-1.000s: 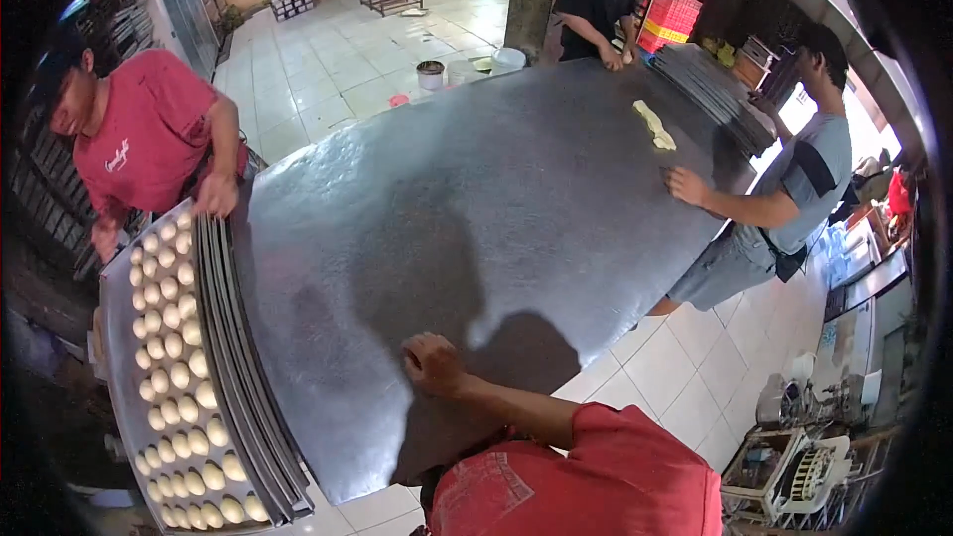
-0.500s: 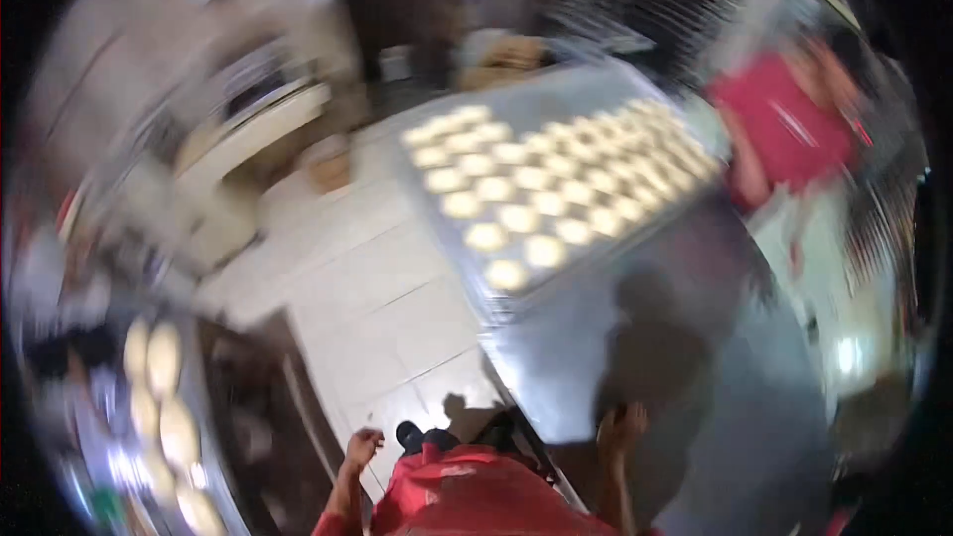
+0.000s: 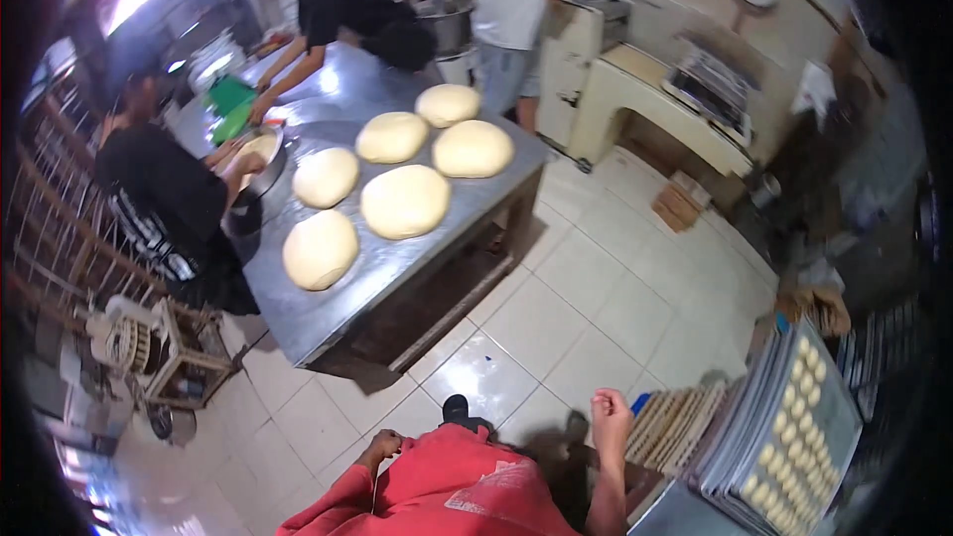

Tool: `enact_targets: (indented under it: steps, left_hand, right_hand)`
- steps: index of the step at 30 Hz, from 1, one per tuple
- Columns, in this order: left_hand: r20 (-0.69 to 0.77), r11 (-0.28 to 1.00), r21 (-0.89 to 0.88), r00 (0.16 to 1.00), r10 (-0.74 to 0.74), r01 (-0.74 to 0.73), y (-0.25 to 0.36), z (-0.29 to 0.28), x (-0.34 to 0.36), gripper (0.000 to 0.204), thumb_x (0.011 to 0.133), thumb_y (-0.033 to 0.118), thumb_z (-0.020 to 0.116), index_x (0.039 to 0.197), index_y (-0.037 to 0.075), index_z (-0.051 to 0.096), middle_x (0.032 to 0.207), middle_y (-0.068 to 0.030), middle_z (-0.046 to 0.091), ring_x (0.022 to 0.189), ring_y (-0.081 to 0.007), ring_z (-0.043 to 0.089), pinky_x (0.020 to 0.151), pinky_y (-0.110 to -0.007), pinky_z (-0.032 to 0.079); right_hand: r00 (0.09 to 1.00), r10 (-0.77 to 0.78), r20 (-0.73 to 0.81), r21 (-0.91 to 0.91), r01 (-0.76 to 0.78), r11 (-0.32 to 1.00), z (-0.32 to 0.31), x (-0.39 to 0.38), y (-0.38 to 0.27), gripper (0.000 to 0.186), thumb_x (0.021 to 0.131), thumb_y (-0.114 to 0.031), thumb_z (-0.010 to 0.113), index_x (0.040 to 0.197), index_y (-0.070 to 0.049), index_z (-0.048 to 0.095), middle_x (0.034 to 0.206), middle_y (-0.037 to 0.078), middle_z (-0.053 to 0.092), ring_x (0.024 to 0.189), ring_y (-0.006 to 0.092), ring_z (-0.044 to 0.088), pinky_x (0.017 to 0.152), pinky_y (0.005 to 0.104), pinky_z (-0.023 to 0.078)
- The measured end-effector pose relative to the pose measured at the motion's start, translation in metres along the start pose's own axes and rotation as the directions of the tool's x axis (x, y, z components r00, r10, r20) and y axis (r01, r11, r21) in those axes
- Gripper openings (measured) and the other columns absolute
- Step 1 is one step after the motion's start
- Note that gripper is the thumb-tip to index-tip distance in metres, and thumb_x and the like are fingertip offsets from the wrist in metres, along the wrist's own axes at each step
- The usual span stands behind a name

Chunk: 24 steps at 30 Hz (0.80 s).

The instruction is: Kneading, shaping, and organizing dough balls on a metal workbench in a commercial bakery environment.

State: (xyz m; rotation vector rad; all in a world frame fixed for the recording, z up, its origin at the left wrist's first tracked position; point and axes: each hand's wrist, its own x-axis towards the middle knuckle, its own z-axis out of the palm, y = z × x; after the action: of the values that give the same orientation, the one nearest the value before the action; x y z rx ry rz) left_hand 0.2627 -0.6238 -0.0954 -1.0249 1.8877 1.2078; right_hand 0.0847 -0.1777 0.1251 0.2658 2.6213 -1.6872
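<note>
Likely between handlings: bare right hand (image 3: 612, 421), fingers curled closed; left hand (image 3: 384, 445), grip unclear; handling the smooth, round, pale-yellow dough mounds (image 3: 405, 201) would call for approaching

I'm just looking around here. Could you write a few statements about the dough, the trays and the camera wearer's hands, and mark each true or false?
1. Six large dough pieces lie on the metal table. True.
2. The wearer's right hand grips a lump of dough. False: no dough shows in it.
3. The left hand is close to the red shirt. True.
4. The trays with small dough pieces stand on the wearer's left. False: they are on the right.
</note>
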Motion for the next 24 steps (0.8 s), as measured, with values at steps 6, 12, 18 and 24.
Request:
enact_targets:
  steps: [6,12,18,24]
  left_hand:
    - [-0.100,0.961,-0.271,0.994,0.034,-0.060,-0.008,-0.036,0.028,0.027,0.084,0.032,0.067,0.086,0.007,0.074,0.076,-0.0073,0.069,0.069,-0.0204,0.063,0.061,-0.029,0.052]
    - [-0.208,0.923,-0.293,0.959,0.194,-0.251,0.072,-0.101,0.025,0.028,0.094,0.030,0.064,0.086,0.005,0.073,0.077,-0.0038,0.070,0.069,-0.0148,0.061,0.068,-0.023,0.048]
    - [-0.043,0.729,-0.642,0.961,0.274,-0.237,0.148,-0.131,-0.082,0.021,0.098,0.022,0.061,0.099,0.003,0.070,0.100,-0.0070,0.072,0.087,-0.0138,0.065,0.076,-0.024,0.050]
    - [-0.588,0.307,-0.746,0.801,0.113,-0.591,0.171,-0.146,-0.156,0.021,0.099,0.019,0.060,0.110,0.002,0.068,0.111,-0.0083,0.071,0.093,-0.0139,0.065,0.084,-0.025,0.051]
  right_hand:
    - [0.989,0.039,0.143,0.254,-0.074,0.964,0.087,0.066,-0.010,0.020,0.089,0.002,0.053,0.106,-0.001,0.062,0.086,0.008,0.069,0.068,0.0141,0.062,0.063,0.0242,0.050]
    - [0.816,0.164,0.554,0.273,-0.364,0.890,0.190,0.111,-0.055,0.020,0.092,0.001,0.055,0.112,-0.001,0.060,0.097,0.014,0.072,0.078,0.0188,0.069,0.067,0.0268,0.055]
    - [0.481,-0.010,0.877,0.194,-0.335,0.922,0.250,0.154,-0.085,0.029,0.092,0.000,0.059,0.121,0.003,0.058,0.108,0.016,0.071,0.089,0.0221,0.071,0.079,0.0276,0.057]
    - [0.241,-0.215,0.946,0.275,-0.252,0.928,0.323,0.180,-0.173,0.049,0.088,0.000,0.067,0.135,0.003,0.052,0.128,0.015,0.062,0.110,0.0195,0.062,0.095,0.0279,0.051]
